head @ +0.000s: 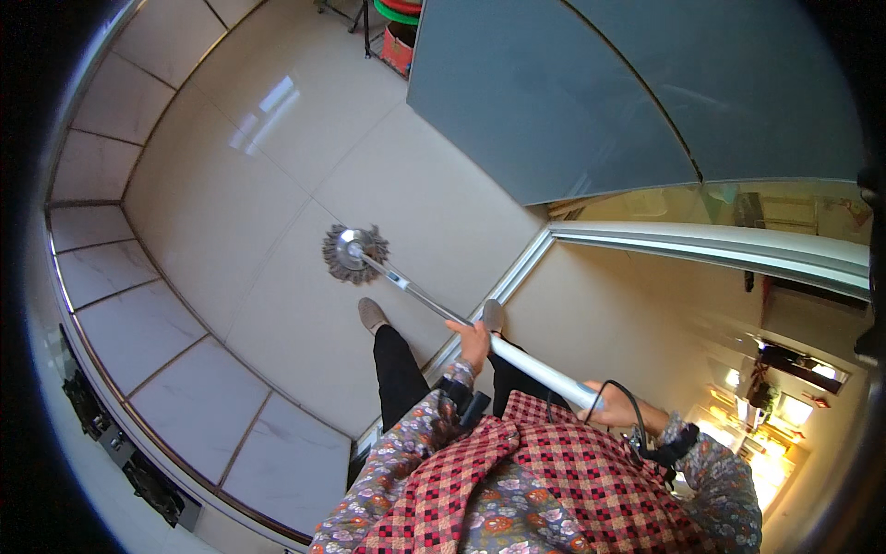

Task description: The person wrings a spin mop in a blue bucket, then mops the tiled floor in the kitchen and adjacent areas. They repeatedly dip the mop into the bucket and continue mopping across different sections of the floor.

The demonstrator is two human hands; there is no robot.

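Observation:
Both of my hands grip the pole of a spin mop (540, 367). Lower on the pole, my left hand (474, 344) wraps around it near where the thin metal shaft meets the thick white sleeve. At the upper end, close to my waist, my right hand (612, 404) holds the white and light blue handle. The pole slants away from me to the round mop head (355, 253), which rests on the tiled floor (291, 173). Grey-brown strands fan out around its shiny metal-look disc.
A sliding-door track (516, 273) crosses the floor by my feet. White tiled panels (194, 408) curve along the left, below a counter with a gas stove (149, 485). A large grey-blue cabinet (526, 104) stands at upper right. Behind it, a rack holds a red box (398, 48).

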